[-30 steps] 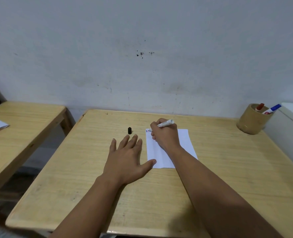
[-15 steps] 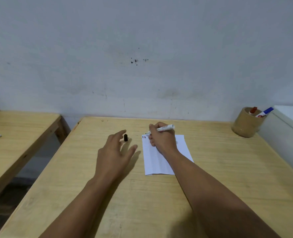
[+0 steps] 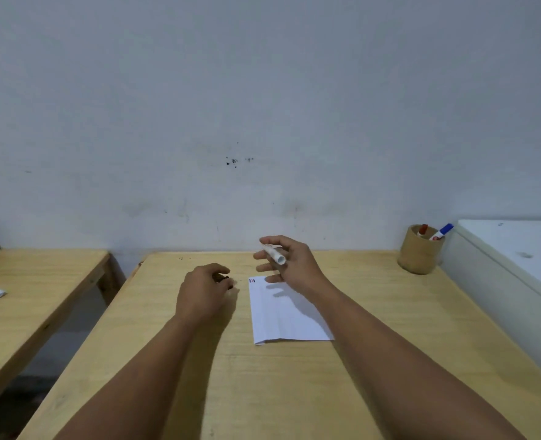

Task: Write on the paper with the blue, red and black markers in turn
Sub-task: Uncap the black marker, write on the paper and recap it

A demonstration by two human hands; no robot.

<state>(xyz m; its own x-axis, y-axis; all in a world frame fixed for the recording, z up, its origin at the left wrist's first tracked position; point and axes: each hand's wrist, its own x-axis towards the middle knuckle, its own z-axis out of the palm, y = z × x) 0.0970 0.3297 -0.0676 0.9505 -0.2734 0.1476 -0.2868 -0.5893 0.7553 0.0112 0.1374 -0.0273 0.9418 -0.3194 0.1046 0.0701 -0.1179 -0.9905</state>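
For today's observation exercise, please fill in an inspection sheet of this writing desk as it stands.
Surface: wooden table, bare wood.
Job's things: paper flat, small marks at its top left corner; white marker; red marker and blue marker in the bamboo cup.
Clutter: nothing seen.
Grippers: right hand holds the white marker above the paper; left hand curled over a small black cap.
Cables: nothing seen.
Surroundings: stained wall, second table left, white cabinet right.

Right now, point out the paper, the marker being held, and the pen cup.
paper (image 3: 286,315), head view, bare middle of the sheet
marker (image 3: 275,254), head view, white barrel
pen cup (image 3: 419,253), head view, outer wall
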